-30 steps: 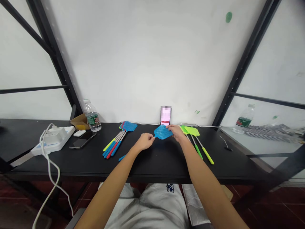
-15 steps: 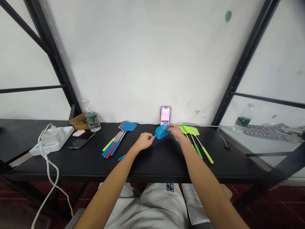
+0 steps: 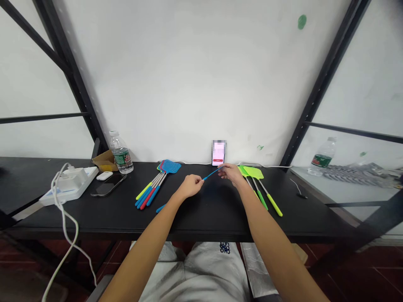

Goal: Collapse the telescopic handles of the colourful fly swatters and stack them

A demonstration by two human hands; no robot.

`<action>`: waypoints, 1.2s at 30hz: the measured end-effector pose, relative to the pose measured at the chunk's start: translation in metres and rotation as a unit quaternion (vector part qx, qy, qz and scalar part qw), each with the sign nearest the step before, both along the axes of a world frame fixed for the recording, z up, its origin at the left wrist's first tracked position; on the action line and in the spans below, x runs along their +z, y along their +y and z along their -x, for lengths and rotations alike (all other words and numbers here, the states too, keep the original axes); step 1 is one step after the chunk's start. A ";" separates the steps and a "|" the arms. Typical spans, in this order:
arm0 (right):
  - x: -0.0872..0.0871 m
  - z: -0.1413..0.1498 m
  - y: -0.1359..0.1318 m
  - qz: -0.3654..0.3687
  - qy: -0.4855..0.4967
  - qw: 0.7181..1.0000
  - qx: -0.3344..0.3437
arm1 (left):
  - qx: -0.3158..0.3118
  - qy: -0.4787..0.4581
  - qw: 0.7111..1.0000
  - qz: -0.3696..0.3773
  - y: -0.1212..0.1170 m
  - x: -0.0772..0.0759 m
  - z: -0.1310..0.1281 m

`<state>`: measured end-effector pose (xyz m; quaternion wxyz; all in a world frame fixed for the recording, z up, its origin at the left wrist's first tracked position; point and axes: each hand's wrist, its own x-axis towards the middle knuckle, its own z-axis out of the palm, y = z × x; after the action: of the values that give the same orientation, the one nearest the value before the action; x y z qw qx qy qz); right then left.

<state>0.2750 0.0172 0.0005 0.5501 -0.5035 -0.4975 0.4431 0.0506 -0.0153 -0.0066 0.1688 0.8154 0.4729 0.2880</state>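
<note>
1. Left hand is pinching the near end of a blue plastic fly swatter, whose mesh head is showing edge-on as a thin line, its long axis rising rightward toward the wall.
2. Right hand is reaching that line's far end, its fingertips meeting it, though whether they are clamping or only touching is unclear; the hands are staying apart, the swatter spanning between them.
3. Lime-green fly swatters are lying just beyond the right hand.
</note>
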 end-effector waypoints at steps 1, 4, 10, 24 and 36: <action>0.002 0.001 -0.001 0.010 0.014 1.000 0.008 | 0.000 -0.001 1.000 0.001 0.000 0.000 0.000; 0.006 0.001 -0.004 0.029 0.049 0.998 0.021 | -0.001 -0.001 1.000 -0.002 -0.001 0.001 0.000; 0.009 -0.002 -0.006 0.069 0.075 0.995 0.025 | -0.003 -0.004 1.000 0.006 -0.002 0.000 0.000; 0.000 -0.001 -0.001 -0.031 -0.034 0.999 0.001 | -0.005 -0.005 1.000 -0.003 -0.001 0.000 0.001; -0.010 -0.005 0.009 -0.062 -0.060 0.996 0.003 | 0.000 -0.001 1.000 -0.004 -0.003 0.002 0.000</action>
<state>0.2802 0.0260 -0.0092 0.5478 -0.4927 -0.5578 0.3821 0.0503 -0.0182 -0.0050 0.1663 0.8159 0.4712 0.2908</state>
